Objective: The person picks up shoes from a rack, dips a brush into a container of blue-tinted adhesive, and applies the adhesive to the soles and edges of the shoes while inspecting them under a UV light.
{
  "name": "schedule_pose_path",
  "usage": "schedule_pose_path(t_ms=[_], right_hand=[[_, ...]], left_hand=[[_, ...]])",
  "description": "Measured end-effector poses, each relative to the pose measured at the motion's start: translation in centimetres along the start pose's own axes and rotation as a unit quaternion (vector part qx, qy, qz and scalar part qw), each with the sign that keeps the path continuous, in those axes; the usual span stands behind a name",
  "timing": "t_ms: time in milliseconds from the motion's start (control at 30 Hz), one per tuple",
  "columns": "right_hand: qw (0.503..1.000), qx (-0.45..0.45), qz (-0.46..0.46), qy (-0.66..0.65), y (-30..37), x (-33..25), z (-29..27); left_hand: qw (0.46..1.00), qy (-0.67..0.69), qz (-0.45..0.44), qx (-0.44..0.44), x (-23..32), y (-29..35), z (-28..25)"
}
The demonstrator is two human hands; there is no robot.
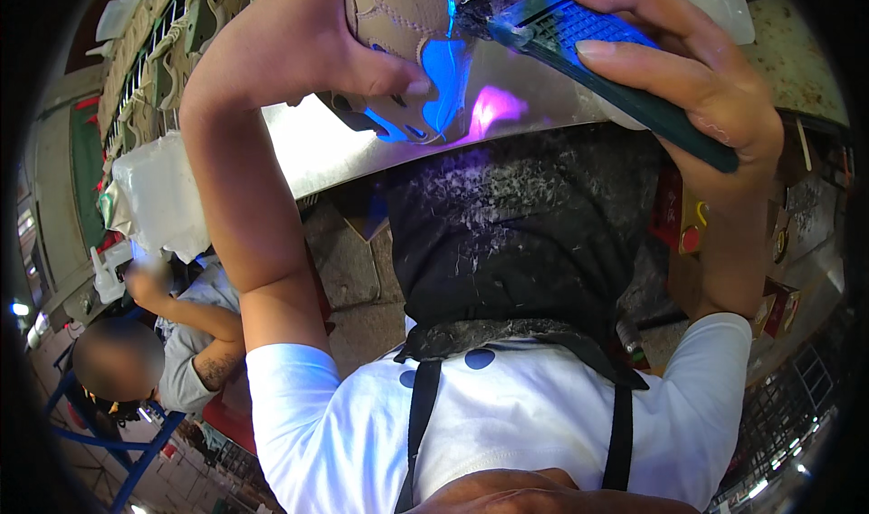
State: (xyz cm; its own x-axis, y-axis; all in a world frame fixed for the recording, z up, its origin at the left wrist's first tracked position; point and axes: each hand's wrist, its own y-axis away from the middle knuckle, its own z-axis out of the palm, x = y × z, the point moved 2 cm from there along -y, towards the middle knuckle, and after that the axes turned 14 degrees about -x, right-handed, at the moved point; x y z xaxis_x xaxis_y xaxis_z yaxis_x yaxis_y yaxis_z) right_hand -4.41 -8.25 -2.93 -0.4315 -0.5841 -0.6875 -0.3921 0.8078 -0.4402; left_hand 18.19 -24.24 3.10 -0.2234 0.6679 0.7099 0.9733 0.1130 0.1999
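Observation:
My left hand [303, 48] grips a beige shoe upper [394, 21] with a pattern of fine holes, its thumb pressed along the side. Bright blue glowing patches and a thin blue line show on the upper's right side. In my right hand [720, 89] is a brush [615, 75] with a dark green handle and a textured grip lit blue. The brush's dark, clumped tip [489, 5] is at the upper's right edge, close to the glowing line; whether it touches cannot be told. Part of the upper is cut off by the top of the picture.
Beneath my hands lies a shiny metal work surface [339, 157] with a purple light spot. Several beige shoe parts [145, 89] fill a rack at the left, near a whitish plastic container [163, 193]. Another person [195, 333] sits at lower left. Boxes [778, 306] stand at right.

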Motion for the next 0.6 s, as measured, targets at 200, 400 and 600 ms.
schedule_pose_path(t_ms=[200, 400, 600], right_hand=[[0.996, -0.028, -0.049, 0.069, -0.6, -0.4, 0.7], [0.996, -0.019, -0.037, 0.074, -0.7, 0.1, 1.6], [0.997, -0.033, -0.032, 0.064, -0.8, 0.4, 2.2]], left_hand=[[0.994, 0.103, -0.016, 0.036, -3.1, -0.2, 0.1], [0.999, -0.006, -0.012, 0.042, -1.2, -0.8, 0.5], [0.998, 0.023, -0.054, 0.033, -1.1, -0.7, 0.4]])
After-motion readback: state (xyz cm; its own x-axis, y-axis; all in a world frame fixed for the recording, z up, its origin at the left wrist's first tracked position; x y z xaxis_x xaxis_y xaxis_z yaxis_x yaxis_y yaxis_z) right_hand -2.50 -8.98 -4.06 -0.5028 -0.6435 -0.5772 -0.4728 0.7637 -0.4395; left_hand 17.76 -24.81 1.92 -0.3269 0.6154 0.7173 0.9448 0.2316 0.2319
